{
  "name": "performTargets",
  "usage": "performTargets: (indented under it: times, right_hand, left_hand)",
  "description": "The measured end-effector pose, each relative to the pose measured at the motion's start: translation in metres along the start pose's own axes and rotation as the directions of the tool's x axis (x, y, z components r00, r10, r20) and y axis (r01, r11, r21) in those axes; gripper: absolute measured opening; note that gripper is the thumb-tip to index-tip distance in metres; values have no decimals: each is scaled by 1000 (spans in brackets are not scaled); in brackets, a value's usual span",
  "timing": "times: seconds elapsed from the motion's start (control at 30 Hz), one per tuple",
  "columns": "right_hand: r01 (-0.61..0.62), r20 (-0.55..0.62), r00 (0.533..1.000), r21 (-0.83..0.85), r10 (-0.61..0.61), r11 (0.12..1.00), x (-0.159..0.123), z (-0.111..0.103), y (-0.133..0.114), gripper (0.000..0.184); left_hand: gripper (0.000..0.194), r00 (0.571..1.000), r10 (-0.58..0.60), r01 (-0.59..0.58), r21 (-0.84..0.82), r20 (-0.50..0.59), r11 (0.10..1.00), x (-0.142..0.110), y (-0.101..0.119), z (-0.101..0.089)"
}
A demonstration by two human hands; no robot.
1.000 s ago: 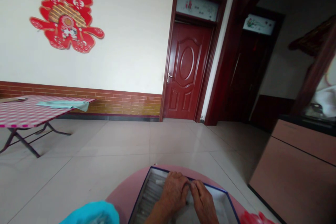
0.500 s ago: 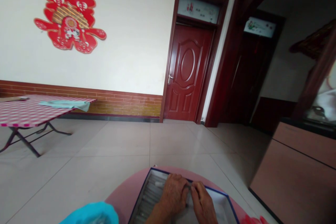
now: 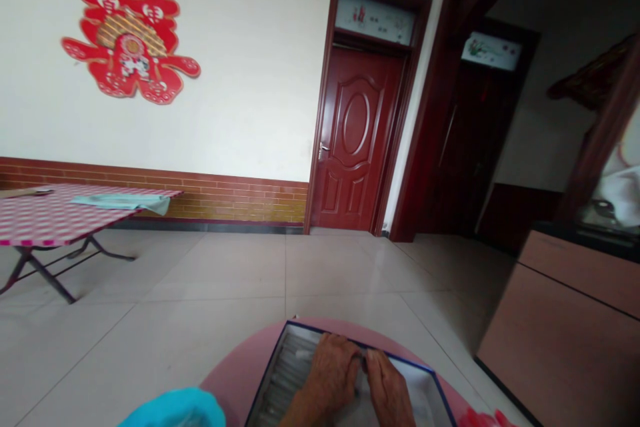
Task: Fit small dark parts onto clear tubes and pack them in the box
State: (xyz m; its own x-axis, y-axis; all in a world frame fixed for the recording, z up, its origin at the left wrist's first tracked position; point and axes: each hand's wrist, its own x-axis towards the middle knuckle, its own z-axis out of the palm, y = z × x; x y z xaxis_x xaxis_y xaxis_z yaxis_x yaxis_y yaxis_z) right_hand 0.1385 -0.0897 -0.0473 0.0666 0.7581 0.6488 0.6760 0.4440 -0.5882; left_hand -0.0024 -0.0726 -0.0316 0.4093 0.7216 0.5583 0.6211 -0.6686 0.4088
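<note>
head view: cut off by the bottom of the frame, a shallow open box with a dark blue rim [image 3: 400, 361] sits on a round pink table top [image 3: 240, 365]. the left hand [image 3: 333, 370] and right hand [image 3: 390, 397] rest inside the box, their fingertips [image 3: 373, 361] curled and pressed close together near the far rim; whether they pinch anything is hidden. rows of pale grey items [image 3: 285, 380], too blurred to name, fill the box's left side. a turquoise bundle [image 3: 175, 410] and a red object [image 3: 480, 419] are cut off at the near edge.
</note>
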Motion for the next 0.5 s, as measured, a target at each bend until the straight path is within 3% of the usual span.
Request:
performTargets:
  times: [0.1, 0.2, 0.37, 0.5]
  right_hand:
    - [-25, 117, 993, 38, 21, 999, 1, -1, -3, 36]
    - [-117, 162, 981, 67, 105, 991, 2, -2, -8, 36]
    - [-227, 160, 966, 131, 205, 965, 1, -2, -9, 42]
    - [-210, 95, 976, 153, 197, 966, 1, -2, -3, 44]
  left_hand:
    - [17, 1000, -13, 12, 17, 25, 1000, 0, 0, -2]
    - [16, 998, -21, 21, 4, 63, 1000, 0, 1, -3]
    - [14, 996, -74, 74, 7, 52, 997, -1, 4, -4]
    - [11, 997, -28, 23, 73, 69, 997, 4, 8, -8]
